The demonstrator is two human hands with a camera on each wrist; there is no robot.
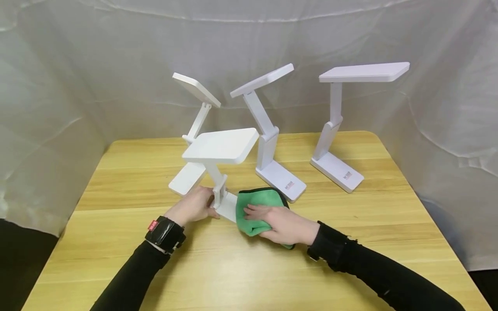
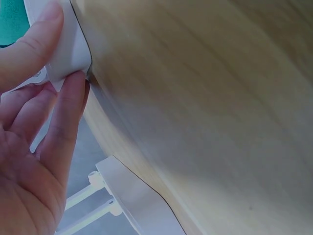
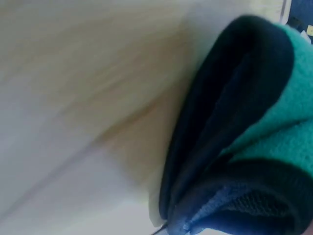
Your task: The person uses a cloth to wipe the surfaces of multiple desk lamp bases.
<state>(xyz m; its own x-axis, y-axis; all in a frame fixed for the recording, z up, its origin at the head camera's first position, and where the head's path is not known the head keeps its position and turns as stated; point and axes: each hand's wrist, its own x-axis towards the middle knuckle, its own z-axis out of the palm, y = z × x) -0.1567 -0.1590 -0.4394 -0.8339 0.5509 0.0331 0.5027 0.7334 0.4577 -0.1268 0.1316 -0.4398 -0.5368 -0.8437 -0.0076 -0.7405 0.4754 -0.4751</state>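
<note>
My left hand (image 1: 194, 204) grips the hinge end of a white folding desk lamp's base (image 1: 227, 208), thumb (image 2: 39, 41) on top and fingers at the edge, as the left wrist view shows. The lamp stands upright, its flat head (image 1: 221, 146) spread above the hands. Over the other end of that base lies a green cloth (image 1: 262, 198) with black edging. My right hand (image 1: 285, 224) holds the cloth there, fingers on top of it. The right wrist view shows the folded black edge of the cloth (image 3: 234, 93) close over the wood; the hand is mostly hidden there.
Three more white desk lamps stand unfolded behind: one at back left (image 1: 187, 178), one in the middle (image 1: 282, 179) near the cloth, one at the right (image 1: 337, 172). They share a wooden table (image 1: 116, 242). Pale grey sheeting (image 1: 128, 73) hangs behind and at both sides.
</note>
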